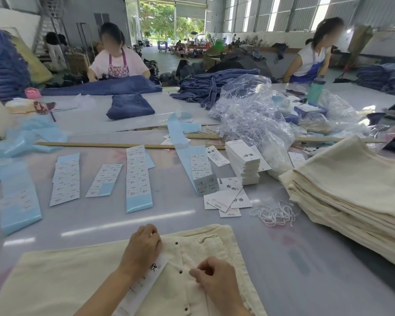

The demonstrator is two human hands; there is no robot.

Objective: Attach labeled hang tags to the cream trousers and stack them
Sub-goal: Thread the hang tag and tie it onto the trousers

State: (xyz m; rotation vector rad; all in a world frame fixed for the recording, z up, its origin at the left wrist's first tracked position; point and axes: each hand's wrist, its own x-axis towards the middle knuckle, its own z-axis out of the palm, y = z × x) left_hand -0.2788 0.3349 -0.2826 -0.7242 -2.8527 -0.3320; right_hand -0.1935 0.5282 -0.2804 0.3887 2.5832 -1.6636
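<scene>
The cream trousers lie flat on the worktop right below me, button fly running away from me between my hands. A hang tag lies slanted along the fly under my left hand, whose curled fingers press it down. My right hand, just beside the buttons, pinches something too fine to make out, perhaps string. Finished pairs are stacked far right.
</scene>
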